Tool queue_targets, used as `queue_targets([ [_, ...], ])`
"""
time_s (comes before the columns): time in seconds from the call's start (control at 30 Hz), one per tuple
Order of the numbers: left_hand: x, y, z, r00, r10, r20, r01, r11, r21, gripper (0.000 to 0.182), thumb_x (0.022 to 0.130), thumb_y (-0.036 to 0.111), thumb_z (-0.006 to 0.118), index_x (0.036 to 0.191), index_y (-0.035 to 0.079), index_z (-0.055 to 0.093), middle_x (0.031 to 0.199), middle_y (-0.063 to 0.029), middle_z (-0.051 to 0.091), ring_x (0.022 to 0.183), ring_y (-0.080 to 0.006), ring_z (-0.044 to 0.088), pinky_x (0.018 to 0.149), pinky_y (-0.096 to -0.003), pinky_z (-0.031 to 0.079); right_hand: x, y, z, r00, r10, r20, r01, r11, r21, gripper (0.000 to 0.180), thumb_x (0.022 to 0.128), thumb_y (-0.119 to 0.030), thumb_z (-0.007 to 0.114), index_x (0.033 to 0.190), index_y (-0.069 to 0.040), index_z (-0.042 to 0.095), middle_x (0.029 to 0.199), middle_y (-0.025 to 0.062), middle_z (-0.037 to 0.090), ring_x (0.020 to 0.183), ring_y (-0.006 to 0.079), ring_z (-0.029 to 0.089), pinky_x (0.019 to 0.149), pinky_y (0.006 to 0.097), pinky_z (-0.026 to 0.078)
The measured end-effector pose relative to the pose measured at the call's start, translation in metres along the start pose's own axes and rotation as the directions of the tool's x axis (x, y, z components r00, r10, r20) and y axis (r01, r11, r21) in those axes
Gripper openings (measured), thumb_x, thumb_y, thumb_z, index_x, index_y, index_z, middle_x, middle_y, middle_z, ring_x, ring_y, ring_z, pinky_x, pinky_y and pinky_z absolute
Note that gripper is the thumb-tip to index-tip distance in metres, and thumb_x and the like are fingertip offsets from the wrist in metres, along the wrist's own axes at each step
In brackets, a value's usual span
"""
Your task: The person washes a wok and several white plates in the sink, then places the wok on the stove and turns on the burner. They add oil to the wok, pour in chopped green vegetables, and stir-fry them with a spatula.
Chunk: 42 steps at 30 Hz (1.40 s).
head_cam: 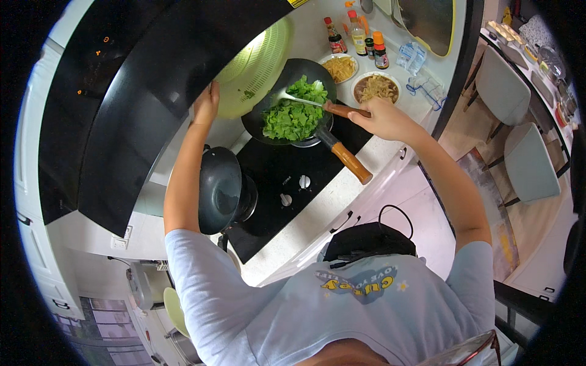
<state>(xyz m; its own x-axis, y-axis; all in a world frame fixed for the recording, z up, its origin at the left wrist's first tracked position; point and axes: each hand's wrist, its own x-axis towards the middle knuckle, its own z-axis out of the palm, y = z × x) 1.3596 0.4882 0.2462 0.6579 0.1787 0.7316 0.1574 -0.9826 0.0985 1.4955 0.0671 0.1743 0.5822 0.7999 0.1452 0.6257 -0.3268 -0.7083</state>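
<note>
My left hand (207, 104) grips the rim of a pale green plastic colander (256, 78). The colander is tipped up on its side beside the wok, with a bit of leaf stuck inside. In my right hand (383, 120) is the wooden handle (350, 110) of a metal cooking spatula, whose head rests at the greens. Chopped leafy greens (295, 120) lie heaped in a dark wok (297, 67) on the far burner. The wok's wooden handle (351, 163) points toward me, held by neither hand.
Another dark pan (219, 192) stands on the near left burner of the black gas stove (274, 171). A range hood (160, 82) overhangs at left. Behind my right hand are a plate of yellowish strips (339, 68), a bowl of sliced food (377, 89) and several sauce bottles (358, 39).
</note>
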Motion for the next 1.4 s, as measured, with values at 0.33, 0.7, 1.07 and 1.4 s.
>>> queue_targets([
  [0.33,-0.001,0.026,-0.006,0.954,0.272,-0.130,-0.240,0.946,0.220,0.030,0.090,0.021,0.058,0.104,-0.006,0.060,0.089,-0.0247,0.062,0.079,-0.0402,0.060,0.071,-0.0411,0.047,0.025,-0.024,0.028,0.993,-0.005,-0.120,0.010,0.999,0.045,0.044,0.088,-0.038,0.057,0.079,0.005,0.064,0.063,0.0232,0.058,0.061,0.0379,0.060,0.060,0.0430,0.046],
  [0.7,-0.004,0.029,-0.005,0.993,0.072,-0.094,-0.062,0.992,0.108,0.029,0.089,0.018,0.058,0.107,-0.005,0.059,0.100,-0.0271,0.060,0.091,-0.0423,0.058,0.082,-0.0437,0.045,0.034,-0.035,0.031,0.990,0.015,-0.140,0.000,0.994,0.106,0.044,0.090,-0.037,0.055,0.078,0.005,0.063,0.063,0.0234,0.058,0.065,0.0403,0.060,0.062,0.0447,0.046],
  [1.07,-0.012,0.020,-0.012,0.989,0.071,-0.132,-0.054,0.991,0.124,0.027,0.088,0.018,0.058,0.104,-0.003,0.062,0.100,-0.0263,0.062,0.093,-0.0429,0.058,0.084,-0.0434,0.046,-0.013,-0.004,-0.002,1.000,0.018,0.003,-0.018,1.000,-0.010,0.044,0.088,-0.036,0.056,0.076,0.005,0.065,0.064,0.0232,0.060,0.063,0.0376,0.062,0.061,0.0451,0.047],
  [1.4,-0.012,0.061,-0.021,0.995,-0.095,-0.036,0.099,0.986,0.132,0.027,0.087,0.017,0.058,0.106,-0.003,0.060,0.096,-0.0278,0.061,0.089,-0.0446,0.058,0.078,-0.0452,0.047,0.009,-0.026,0.029,0.993,-0.039,-0.113,0.043,0.998,0.035,0.041,0.090,-0.034,0.056,0.081,0.005,0.064,0.063,0.0230,0.057,0.061,0.0370,0.060,0.059,0.0422,0.045],
])
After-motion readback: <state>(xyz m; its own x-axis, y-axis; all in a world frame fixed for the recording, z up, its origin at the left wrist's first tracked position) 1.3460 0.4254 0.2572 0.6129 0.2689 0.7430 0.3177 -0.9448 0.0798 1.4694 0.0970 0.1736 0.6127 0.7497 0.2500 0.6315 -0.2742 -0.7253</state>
